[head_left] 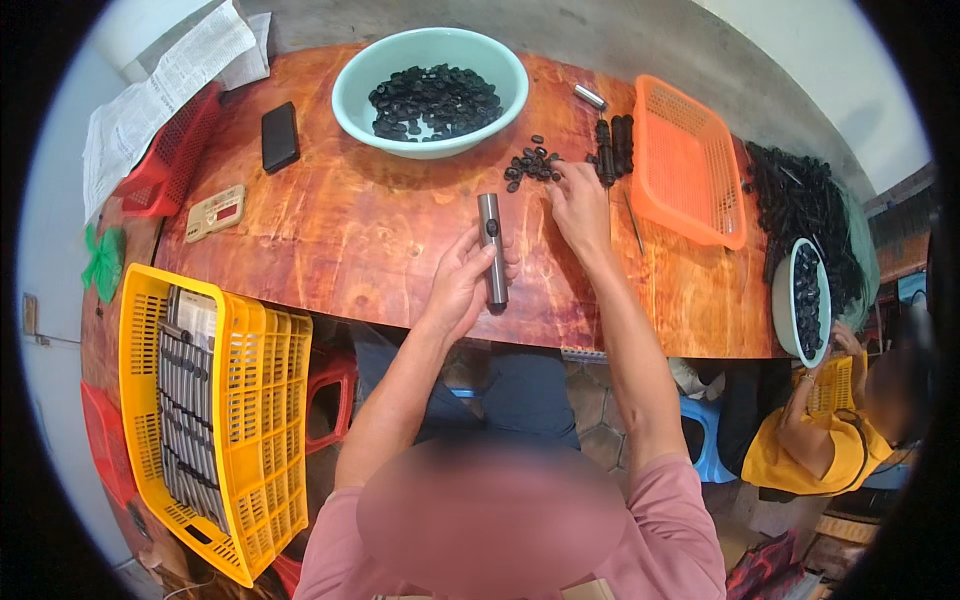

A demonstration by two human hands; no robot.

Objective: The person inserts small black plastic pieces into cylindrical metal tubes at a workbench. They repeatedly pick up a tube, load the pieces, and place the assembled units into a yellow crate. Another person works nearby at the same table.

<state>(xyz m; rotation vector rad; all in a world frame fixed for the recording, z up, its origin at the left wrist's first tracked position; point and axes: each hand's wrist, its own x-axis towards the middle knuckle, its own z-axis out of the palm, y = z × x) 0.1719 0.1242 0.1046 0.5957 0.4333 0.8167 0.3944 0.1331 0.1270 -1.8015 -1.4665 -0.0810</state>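
Note:
My left hand (463, 278) is closed round a silver-grey metal tube (495, 265), which stands nearly lengthwise to me. A black oval button sits on the tube's upper side, just above my thumb. My right hand (580, 208) reaches to the right edge of a small heap of black oval buttons (527, 166) on the table. Its fingers are bent together at the heap, and I cannot make out what is between the tips. Just beyond it lie several black cylindrical handles (605, 150) and a short silver tube (590, 96).
A pale green basin (345, 100) of black pieces stands at the back. To the right are an orange basket (690, 220), a thin rod (634, 222) and a black pile (810, 200). A yellow crate (285, 400) of tubes is at left. Another person (815, 440) sits right.

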